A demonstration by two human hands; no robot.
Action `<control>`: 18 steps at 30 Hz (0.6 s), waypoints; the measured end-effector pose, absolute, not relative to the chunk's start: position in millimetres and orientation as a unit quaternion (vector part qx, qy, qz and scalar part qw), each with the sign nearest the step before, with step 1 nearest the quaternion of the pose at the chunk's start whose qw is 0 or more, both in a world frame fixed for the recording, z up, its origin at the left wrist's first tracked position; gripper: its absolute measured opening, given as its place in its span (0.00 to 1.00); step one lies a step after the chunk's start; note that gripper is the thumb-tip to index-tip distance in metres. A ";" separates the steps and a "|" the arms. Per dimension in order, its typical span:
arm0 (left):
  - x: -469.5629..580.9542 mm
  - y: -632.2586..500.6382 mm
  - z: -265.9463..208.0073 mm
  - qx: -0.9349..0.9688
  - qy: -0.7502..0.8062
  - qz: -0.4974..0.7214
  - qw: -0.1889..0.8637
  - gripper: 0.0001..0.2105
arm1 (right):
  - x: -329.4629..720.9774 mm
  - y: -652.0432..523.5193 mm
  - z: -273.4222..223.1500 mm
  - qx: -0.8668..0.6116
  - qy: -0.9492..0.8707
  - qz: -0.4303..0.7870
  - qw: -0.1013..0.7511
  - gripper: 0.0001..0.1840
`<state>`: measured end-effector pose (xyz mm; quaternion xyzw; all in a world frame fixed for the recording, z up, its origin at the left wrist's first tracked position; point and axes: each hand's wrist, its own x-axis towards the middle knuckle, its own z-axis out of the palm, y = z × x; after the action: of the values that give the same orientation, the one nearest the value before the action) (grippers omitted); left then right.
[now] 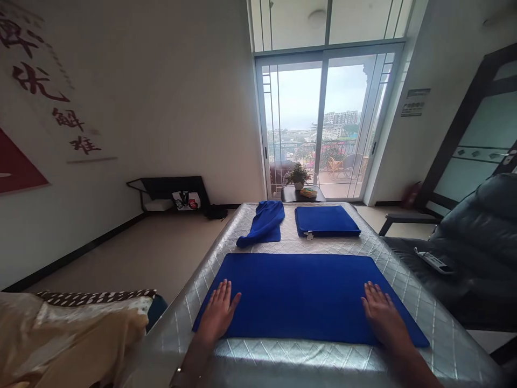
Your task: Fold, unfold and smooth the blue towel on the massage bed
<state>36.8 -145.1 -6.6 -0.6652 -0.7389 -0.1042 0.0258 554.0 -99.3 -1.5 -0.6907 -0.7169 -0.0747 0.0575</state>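
Observation:
A blue towel (pixel 299 296) lies spread out flat on the quilted silver table cover (pixel 283 353). On its left part my left hand (pixel 220 310) rests palm down, fingers stretched. My right hand (pixel 382 312) presses flat on the right part in the same way, and nothing is in either hand. Beyond the spread towel, a crumpled blue towel (pixel 264 223) lies at the far left. To the right of that sits a stack of folded blue towels (pixel 327 220), with a small white tag at its front edge.
A black armchair (pixel 472 258) stands close on the right, with a power strip (pixel 434 261) on it. Bedding (pixel 76 339) is at the lower left. Behind the table, a potted plant (pixel 298 175) stands on a chair before the sliding glass door (pixel 323 124).

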 end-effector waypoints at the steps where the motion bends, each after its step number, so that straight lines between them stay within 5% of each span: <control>1: 62.9 -138.4 0.5 -0.693 -0.714 -0.099 -0.002 0.37 | 528.8 -100.6 7.6 -0.672 -0.736 -0.056 0.064 0.34; 9: 223.3 -109.7 20.1 -0.845 -0.520 -0.090 -0.082 0.33 | 376.1 -99.2 37.7 -0.558 -0.825 0.084 0.036 0.34; 18: 52.9 -154.9 -13.7 -0.708 -0.704 -0.055 -0.015 0.36 | 535.3 -98.4 -21.9 -0.650 -0.757 0.000 0.073 0.37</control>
<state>52.9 -154.9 -13.7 -0.7081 -0.7039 -0.0549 -0.0147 535.3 -98.4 -21.9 -0.6496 -0.7568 -0.0004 0.0732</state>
